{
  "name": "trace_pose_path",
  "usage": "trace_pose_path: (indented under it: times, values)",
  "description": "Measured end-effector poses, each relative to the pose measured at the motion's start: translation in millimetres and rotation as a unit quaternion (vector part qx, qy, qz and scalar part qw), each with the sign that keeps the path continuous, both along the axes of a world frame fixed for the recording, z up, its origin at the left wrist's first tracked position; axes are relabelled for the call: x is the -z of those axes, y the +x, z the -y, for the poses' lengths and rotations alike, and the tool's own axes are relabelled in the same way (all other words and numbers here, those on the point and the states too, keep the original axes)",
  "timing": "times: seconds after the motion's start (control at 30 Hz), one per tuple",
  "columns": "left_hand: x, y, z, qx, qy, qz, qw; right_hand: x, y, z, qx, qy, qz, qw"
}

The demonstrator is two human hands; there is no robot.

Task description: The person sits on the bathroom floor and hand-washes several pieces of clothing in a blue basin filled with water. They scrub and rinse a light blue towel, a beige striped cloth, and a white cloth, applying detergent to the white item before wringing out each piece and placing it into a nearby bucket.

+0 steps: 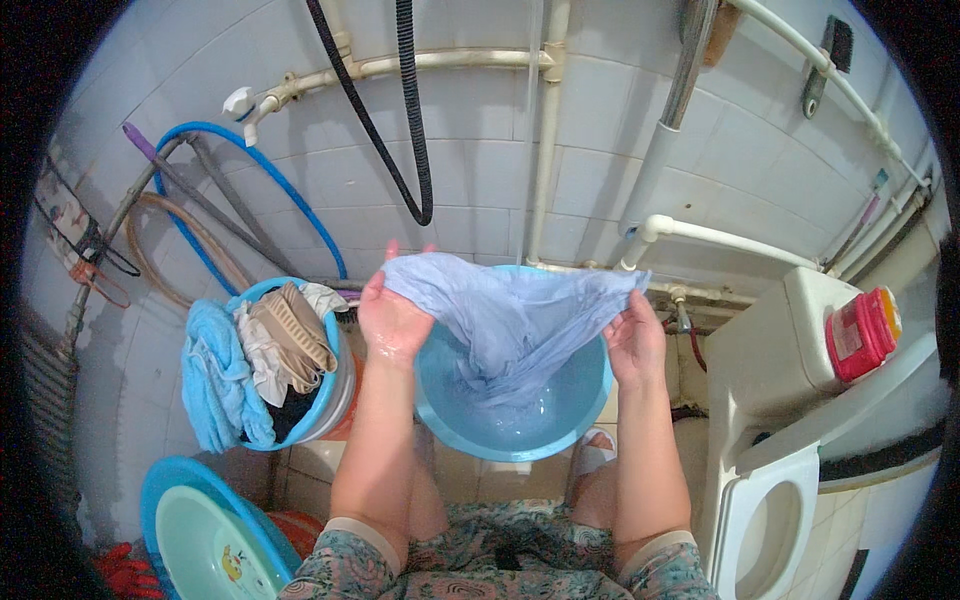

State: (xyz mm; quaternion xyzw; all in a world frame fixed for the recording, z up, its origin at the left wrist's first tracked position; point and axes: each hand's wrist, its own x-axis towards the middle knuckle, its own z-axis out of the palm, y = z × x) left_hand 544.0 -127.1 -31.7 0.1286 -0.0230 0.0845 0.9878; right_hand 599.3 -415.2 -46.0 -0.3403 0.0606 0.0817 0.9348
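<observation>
Counts, placed relative to blue basin (560, 420):
- Basins: three. Blue basin itself; two stacked basins (205, 535) far lower left of it.
- Buckets: one, laundry bucket (320, 395) just left of blue basin.
- Wet cloths held up: one, pale blue cloth (510, 315) above blue basin.
- Hands: two, left hand (392, 320), right hand (634, 340), at blue basin's rim sides.
- Red-lidded containers: one, red container (862, 335) right of blue basin.
- Toilets: one, toilet (765, 520) lower right.
</observation>
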Motion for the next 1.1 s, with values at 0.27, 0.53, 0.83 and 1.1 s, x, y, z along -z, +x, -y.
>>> trace_pose_path:
  times: [0.27,0.53,0.83,1.1]
  values:
    - [13.5,7.2,-11.1,-0.003,0.108,-0.102,0.989,14.8,4.3,-9.3,-0.014,-0.088,-0.060,0.994]
    - [11.1,6.5,1.5,-0.046,0.341,-0.167,0.924,13.0,9.0,10.7,0.012,-0.138,-0.095,0.986]
    - [43.7,20.2,-4.1,-0.076,0.496,-0.241,0.831,6.4,9.1,22.4,0.065,-0.111,-0.037,0.991]
    - [60.7,34.2,26.2,0.028,0.376,-0.210,0.902,-6.3,5.8,35.3,0.121,-0.038,0.040,0.991]
